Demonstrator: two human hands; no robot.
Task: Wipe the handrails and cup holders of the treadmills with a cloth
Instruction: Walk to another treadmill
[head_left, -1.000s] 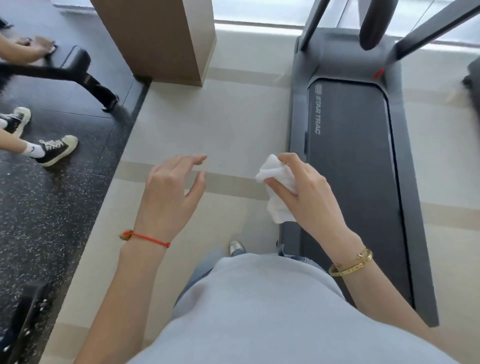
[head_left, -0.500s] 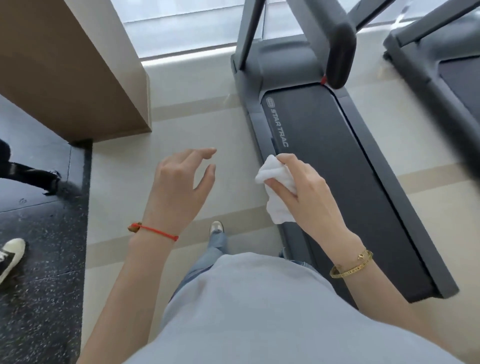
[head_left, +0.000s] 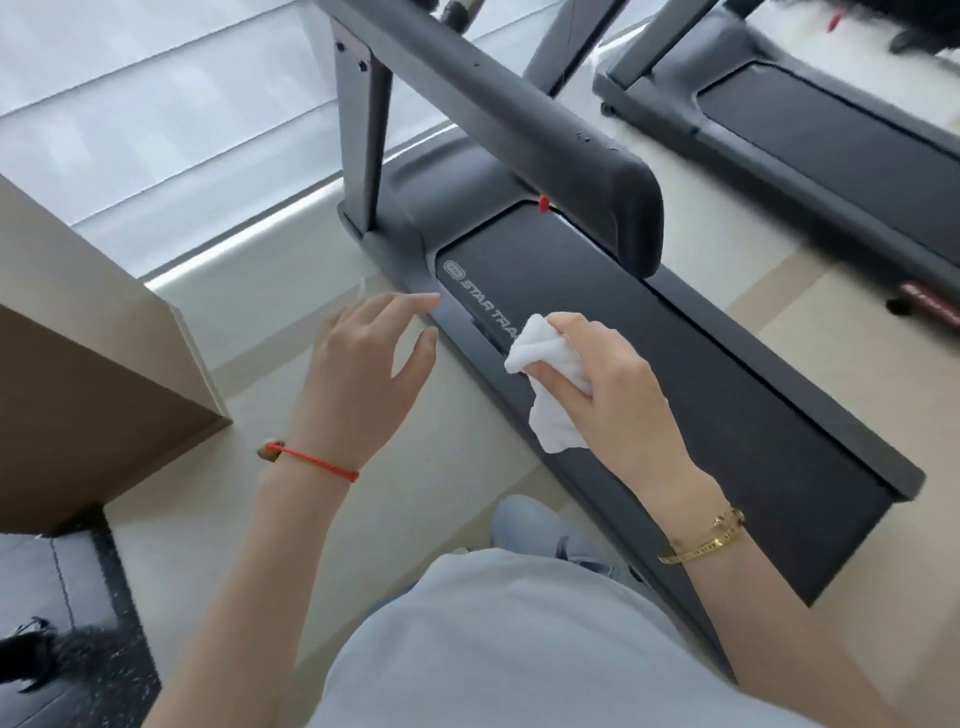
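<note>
Here, cloth: white cloth (head_left: 550, 384) bunched in the right hand (head_left: 618, 395), held above the treadmill (head_left: 727, 395) deck.
Left hand (head_left: 363, 364): empty, fingers loosely spread.
Handrail (head_left: 519, 119): just ahead, untouched.
Advice: wrap cloth around the rail, stroke along its length.

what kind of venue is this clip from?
Most likely a commercial gym. A Star Trac treadmill sits by the window with a second treadmill alongside, and dark speckled rubber flooring lies at lower left. The right hand holds a white cloth.
</note>
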